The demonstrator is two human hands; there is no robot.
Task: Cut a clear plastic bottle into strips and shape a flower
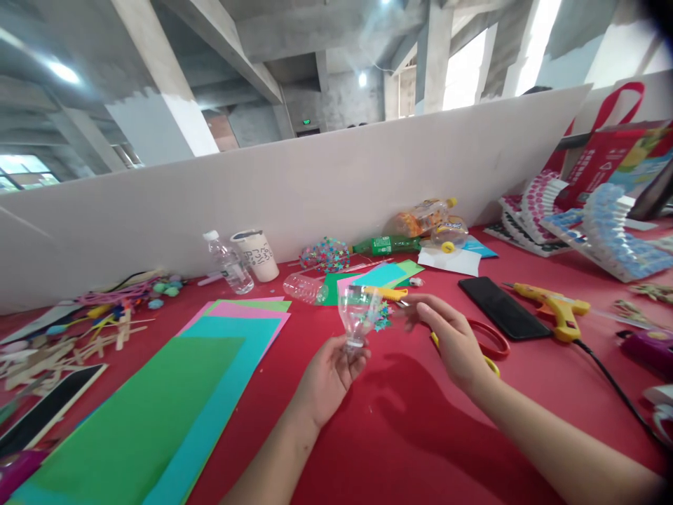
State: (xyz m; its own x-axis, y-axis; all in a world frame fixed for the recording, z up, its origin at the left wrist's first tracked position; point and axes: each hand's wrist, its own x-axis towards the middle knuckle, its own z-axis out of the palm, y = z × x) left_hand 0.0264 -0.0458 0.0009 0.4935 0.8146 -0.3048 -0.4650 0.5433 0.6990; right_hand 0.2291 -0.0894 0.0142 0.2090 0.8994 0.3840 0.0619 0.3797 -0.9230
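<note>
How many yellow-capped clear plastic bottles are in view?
2: orange-patterned bottle lying behind the green plastic bottle; cap-forward bottle at the green one's right end. Others may be hidden behind.

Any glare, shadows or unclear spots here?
Head view: the upper-left ceiling lamp glares white; a soft shadow darkens the red tabletop beside the right hand; the clear cut bottle top partly blends into its background; the top-right corner is dark.

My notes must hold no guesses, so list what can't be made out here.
All in the head view:
- Clear bottle top: the left hand covers the end of its neck.
- Right hand: too blurred to tell whether it pinches anything.
- Red loop: the right hand hides what it joins.
- Cup: lettering too small and blurred to read.
- Purple object: cut off by the right edge.
</note>
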